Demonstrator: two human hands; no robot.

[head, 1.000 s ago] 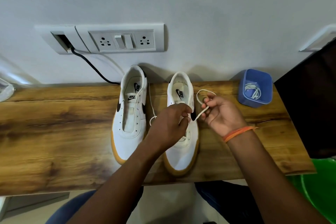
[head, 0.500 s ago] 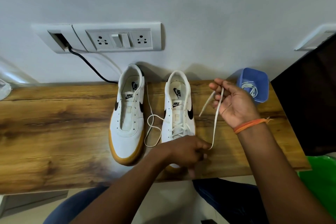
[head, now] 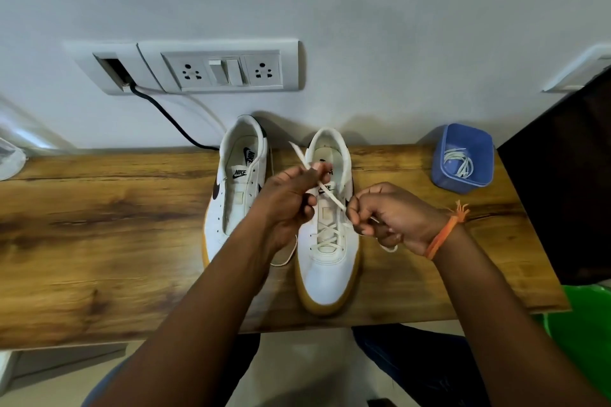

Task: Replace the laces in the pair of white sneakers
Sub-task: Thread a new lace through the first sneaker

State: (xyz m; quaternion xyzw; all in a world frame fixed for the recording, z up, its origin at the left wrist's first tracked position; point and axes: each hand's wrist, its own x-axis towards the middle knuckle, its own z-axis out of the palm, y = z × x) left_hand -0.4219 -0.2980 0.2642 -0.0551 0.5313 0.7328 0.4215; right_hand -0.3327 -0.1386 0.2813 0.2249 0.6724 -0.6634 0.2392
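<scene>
Lacing is in progress on the right-of-centre sneaker [head: 327, 235], which stands toe toward the viewer on the wooden worktop [head: 99, 235], heel near the wall. Head view only.

The left hand [head: 287, 205] is raised over the shoe's tongue, its grip pinched on the white lace [head: 325, 193], whose free tip sticks up toward the upper centre of the frame. Judged purpose: keeping that end taut and clear of the eyelets.

The right hand [head: 393, 218] sits just right of the shoe, fingers curled tight on the other run of the same lace; a loop of slack shows beneath it. The strands cross between the hands, consistent with drawing a fresh crossing snug. Two crossings show in the lower eyelets; the upper ones look unthreaded.

The second sneaker [head: 236, 195], left of centre, is parked alongside with no lace seen in its eyelets, apparently awaiting its turn.

A blue tub [head: 463, 158] at right centre holds further laces, within reach. A socket panel [head: 218, 68] occupies the wall, upper left.
</scene>
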